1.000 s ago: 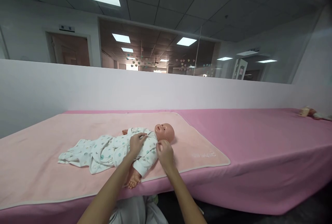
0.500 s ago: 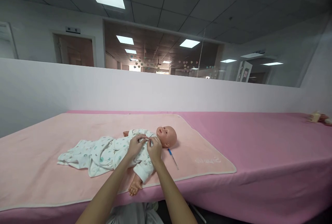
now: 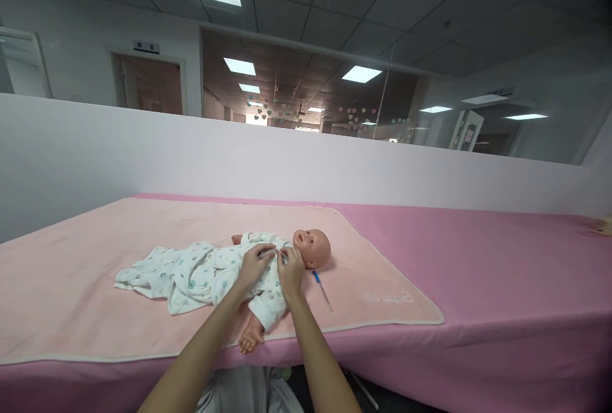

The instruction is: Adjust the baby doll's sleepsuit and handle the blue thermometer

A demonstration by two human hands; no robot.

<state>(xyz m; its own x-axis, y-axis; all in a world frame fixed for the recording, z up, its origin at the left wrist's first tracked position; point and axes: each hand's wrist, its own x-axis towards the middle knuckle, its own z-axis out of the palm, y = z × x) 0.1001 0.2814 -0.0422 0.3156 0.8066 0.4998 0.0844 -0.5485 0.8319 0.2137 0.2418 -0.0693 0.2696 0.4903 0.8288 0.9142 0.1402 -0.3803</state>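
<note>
A baby doll (image 3: pixel 313 248) lies on its back on a peach blanket (image 3: pixel 95 273), head to the right. It wears a white printed garment (image 3: pixel 201 273). My left hand (image 3: pixel 255 266) and my right hand (image 3: pixel 290 271) meet at the doll's chest, just below the neck. Both pinch the garment's front edges with closed fingers. A thin blue-tipped stick like a thermometer (image 3: pixel 322 289) lies on the blanket beside the doll's head, right of my right hand.
The blanket lies on a long table under a pink cover (image 3: pixel 478 260). A white partition wall (image 3: pixel 143 152) runs behind it. A small object (image 3: pixel 603 227) sits at the table's far right edge.
My right hand moved left from the doll's neck side to the chest, next to my left hand. The blue-tipped stick came into view on the blanket. The camera shifted slightly.
</note>
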